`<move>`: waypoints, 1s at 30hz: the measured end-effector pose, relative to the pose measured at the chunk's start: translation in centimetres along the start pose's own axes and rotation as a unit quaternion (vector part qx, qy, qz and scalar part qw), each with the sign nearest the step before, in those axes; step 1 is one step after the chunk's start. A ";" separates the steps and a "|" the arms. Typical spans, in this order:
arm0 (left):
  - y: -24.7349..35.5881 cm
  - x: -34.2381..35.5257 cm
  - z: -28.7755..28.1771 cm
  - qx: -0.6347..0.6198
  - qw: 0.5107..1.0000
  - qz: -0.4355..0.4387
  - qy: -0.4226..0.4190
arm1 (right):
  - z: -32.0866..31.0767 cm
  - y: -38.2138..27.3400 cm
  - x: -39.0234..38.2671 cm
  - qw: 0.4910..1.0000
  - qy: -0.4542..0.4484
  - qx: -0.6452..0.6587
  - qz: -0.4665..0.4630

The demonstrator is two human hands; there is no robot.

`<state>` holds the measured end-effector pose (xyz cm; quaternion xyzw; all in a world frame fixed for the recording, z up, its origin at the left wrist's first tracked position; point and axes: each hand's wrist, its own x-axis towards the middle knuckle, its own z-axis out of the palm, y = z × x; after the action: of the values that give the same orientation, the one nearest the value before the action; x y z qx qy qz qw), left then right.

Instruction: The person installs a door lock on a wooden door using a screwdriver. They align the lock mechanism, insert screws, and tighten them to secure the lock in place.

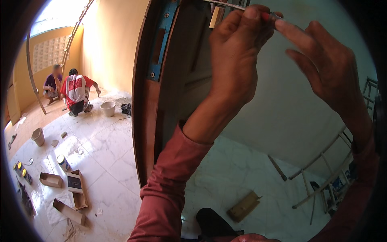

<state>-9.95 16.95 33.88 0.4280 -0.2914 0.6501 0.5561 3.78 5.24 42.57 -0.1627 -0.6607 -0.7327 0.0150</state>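
Raised at the top, my left hand (240, 54) is closed around a screwdriver (230, 5) with a thin metal shaft and a red and clear handle. The shaft points left, and its tip runs toward the upper edge of the picture. My right hand (328, 66) has its fingers apart, one fingertip at the handle's butt end, the thumb away from it. Left of my hands stands a brown wooden door (146, 121), edge-on. A blue lock plate (163, 42) is set in that edge, with a screw at its top and another at its bottom.
Two people (76, 90) crouch at far left beside a bucket (108, 109). Opened cardboard boxes (50, 180) and yellow-lidded cans (63, 162) lie about the tiled floor. A wooden ladder-like frame (322, 177) is at right, near another cardboard box (244, 205).
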 end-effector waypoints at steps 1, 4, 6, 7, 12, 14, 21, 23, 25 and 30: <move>0.0 0.1 -0.1 0.002 1.000 -0.006 0.000 | 0.1 0.2 -0.3 0.998 -0.002 -0.049 -0.031; 0.0 0.1 -0.8 -0.021 0.998 0.016 -0.061 | 0.7 0.8 -1.1 0.984 0.014 -0.147 -0.104; -0.1 0.0 -1.3 -0.032 0.990 0.048 -0.130 | 1.2 1.0 -1.1 0.970 0.040 -0.196 -0.138; -0.1 -0.2 -1.5 -0.023 0.989 0.053 -0.136 | 1.3 1.1 -1.0 0.963 0.058 -0.217 -0.150; 0.3 -0.5 -2.4 0.001 0.984 0.049 -0.169 | 0.3 1.1 0.3 0.956 0.059 -0.229 -0.175; 0.4 -0.3 -2.7 -0.003 0.986 0.032 -0.166 | -0.3 1.2 0.7 0.972 0.023 -0.178 -0.155; 0.5 -0.3 -1.6 -0.015 0.989 0.044 -0.139 | 0.8 1.0 -0.1 0.967 -0.006 0.249 0.047; 1.7 -1.4 -1.1 0.025 0.986 0.060 -0.152 | 0.7 0.8 -0.1 0.958 -0.015 0.272 0.087; 2.4 -2.0 -0.4 0.047 0.993 0.028 -0.106 | 0.2 0.5 0.5 0.958 -0.014 0.269 0.098; 2.2 -1.1 0.0 0.051 0.997 -0.017 -0.062 | -0.7 -1.2 3.1 0.987 -0.052 0.143 0.048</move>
<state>-12.11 15.94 33.09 0.4995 -0.2846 0.6272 0.5254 0.46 5.34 42.17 -0.2281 -0.7500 -0.6197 0.0388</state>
